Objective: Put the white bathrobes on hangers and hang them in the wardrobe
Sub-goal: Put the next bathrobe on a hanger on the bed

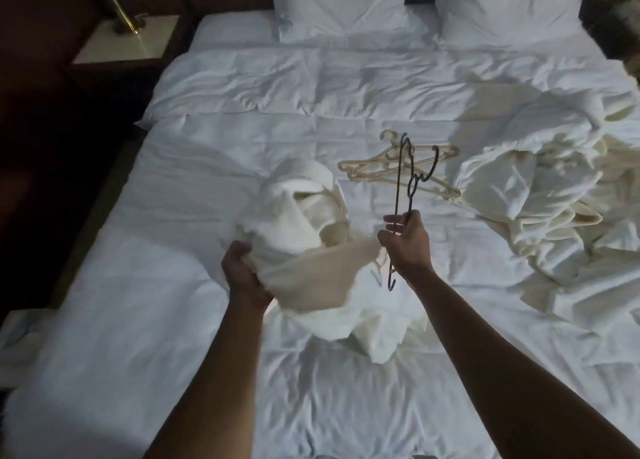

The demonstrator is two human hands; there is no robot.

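- Step in hand, judged: dressing first bathrobe on a hanger, insertion not yet made
- Left hand gripping a bunched edge of the white bathrobe, fingers curled into the cloth; robe lifted partly off the bed, remainder trailing on the duvet below
- Right hand pinching the black hanger near its middle, held upright and edge-on; hook apparently at bottom, just under the wrist
- Hands apart, near each other, robe opening between them
- More white bathrobes heaped on right side of bed, untouched
- Beige hangers lying flat on duvet beyond the black one, between the two lots of robes
- Pillows at the headboard; wardrobe not in view
- Next move calls for, judged: finding collar and one shoulder, turning hanger so one arm points into neck opening, sliding in one side then the other
- Risk, judged: soft bunched cloth hiding the neck opening; spreading first likely needed
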